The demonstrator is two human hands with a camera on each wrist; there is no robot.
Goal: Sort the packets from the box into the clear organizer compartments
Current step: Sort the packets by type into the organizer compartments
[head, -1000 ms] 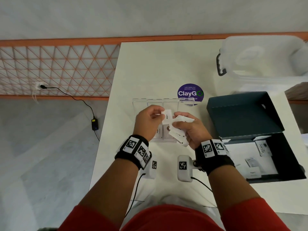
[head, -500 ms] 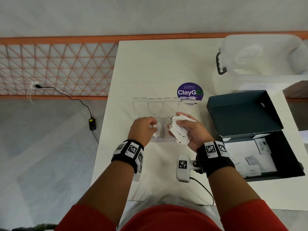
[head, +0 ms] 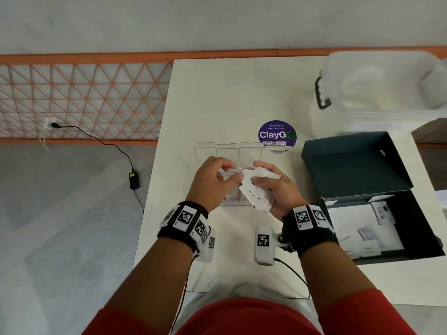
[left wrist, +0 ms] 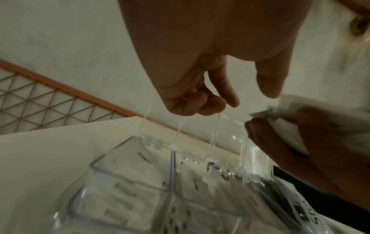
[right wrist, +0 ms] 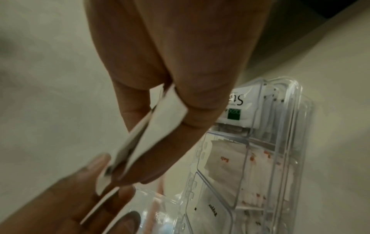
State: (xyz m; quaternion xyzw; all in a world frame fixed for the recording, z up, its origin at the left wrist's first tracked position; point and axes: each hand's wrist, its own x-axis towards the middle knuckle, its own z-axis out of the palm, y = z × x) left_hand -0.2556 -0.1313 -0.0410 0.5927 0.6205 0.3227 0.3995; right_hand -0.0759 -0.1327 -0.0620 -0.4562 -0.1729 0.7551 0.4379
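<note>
Right hand point(head: 275, 189) grips a fan of white paper packets point(head: 256, 192) above the clear plastic organizer point(head: 242, 151); left hand point(head: 215, 182), fingers curled, seemingly empty, reaches toward them.

Bare white tabletop point(head: 217, 97) lies open beyond the clear plastic compartment organizer point(head: 250, 151), whose raised transparent lids point(left wrist: 215, 134) stand along its far edge. The open dark cardboard box point(head: 350, 163) and translucent lidded storage tub point(head: 377, 85) block the right side.
</note>
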